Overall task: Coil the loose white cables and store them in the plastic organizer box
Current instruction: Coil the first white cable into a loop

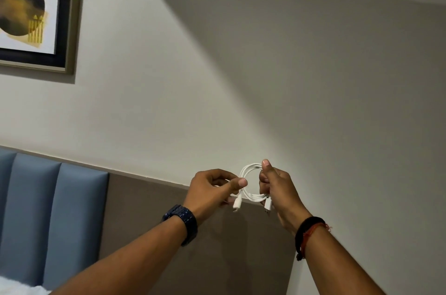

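Note:
A white cable (251,194) is wound into a small round coil, held up in the air in front of the wall. My left hand (212,188) pinches the coil's left side between thumb and fingers. My right hand (277,188) grips the coil's right side, thumb pointing up. Two white plugs hang down from the bottom of the coil, one under each hand. The plastic organizer box is not in view.
A blue padded headboard (48,210) and a grey-brown panel (149,210) stand below the hands. A framed picture (31,12) hangs on the wall at the upper left. White bedding (14,288) shows at the bottom left corner.

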`<state>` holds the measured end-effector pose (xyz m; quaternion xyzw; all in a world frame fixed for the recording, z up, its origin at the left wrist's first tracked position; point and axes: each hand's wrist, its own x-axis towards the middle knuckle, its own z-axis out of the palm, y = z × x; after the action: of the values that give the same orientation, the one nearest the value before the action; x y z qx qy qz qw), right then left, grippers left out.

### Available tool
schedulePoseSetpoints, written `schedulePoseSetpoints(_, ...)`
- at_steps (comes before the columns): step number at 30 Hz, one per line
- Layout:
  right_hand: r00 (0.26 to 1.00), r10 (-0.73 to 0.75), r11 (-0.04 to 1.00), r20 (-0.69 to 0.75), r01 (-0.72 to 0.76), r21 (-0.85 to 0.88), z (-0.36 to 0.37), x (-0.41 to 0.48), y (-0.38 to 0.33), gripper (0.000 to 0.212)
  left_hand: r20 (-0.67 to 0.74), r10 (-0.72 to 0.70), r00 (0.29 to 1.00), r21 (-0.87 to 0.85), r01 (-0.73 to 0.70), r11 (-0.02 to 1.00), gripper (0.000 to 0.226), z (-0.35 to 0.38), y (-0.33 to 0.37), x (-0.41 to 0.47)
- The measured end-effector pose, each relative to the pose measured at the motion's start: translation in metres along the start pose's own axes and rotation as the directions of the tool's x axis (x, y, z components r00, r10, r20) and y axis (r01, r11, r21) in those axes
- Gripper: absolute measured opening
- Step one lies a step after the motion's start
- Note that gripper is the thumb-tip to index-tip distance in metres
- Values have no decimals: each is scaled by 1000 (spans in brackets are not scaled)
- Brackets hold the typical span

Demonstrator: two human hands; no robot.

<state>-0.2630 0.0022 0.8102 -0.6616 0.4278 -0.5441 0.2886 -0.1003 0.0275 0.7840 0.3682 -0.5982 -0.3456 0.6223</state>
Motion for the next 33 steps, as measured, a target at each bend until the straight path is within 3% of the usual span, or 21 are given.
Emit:
schedulePoseSetpoints(2,1000,6,1000,-14,-6,-24,-1,1,3,48,30,-27,999,31,26,999,52,0,0,1)
schedulePoseSetpoints(8,1000,12,1000,-26,-13,-22,-6,3,9,48,76,-67,995,154,55,987,6,-2,-5,11)
schedulePoseSetpoints(10,998,37,999,49,-39,27,-9,1,8,49,-15,-7,1000,164,9,986,7,-10,-4,19)
schedulePoseSetpoints(14,938,99,939,333,-199,280,-6,-6,-1,50,-178,128,976,133,-105,986,3,-20,0,35)
schedulePoseSetpoints(17,922,69,893,380,-227,388,0,-7,-11,49,-235,126,964,35,-121,992,5,-8,0,33)
schedulePoseSetpoints(20,946,57,876,320,-201,439,4,-7,-14,50,-213,57,975,-105,-81,991,10,10,-2,26)
schedulePoseSetpoints(23,972,62,896,225,-154,417,4,-5,-14,51,-151,39,988,-121,-57,991,16,19,-2,21)
schedulePoseSetpoints(27,994,36,953,105,-66,296,1,-4,-14,49,-56,7,998,-224,-20,974,22,23,4,14)
schedulePoseSetpoints(31,1000,0,991,2,0,135,0,-3,-12,48,41,-81,996,-435,91,896,28,23,5,10)
schedulePoseSetpoints(33,1000,-21,997,-17,23,78,-1,-3,-11,47,23,-65,998,-399,69,914,21,24,4,9)
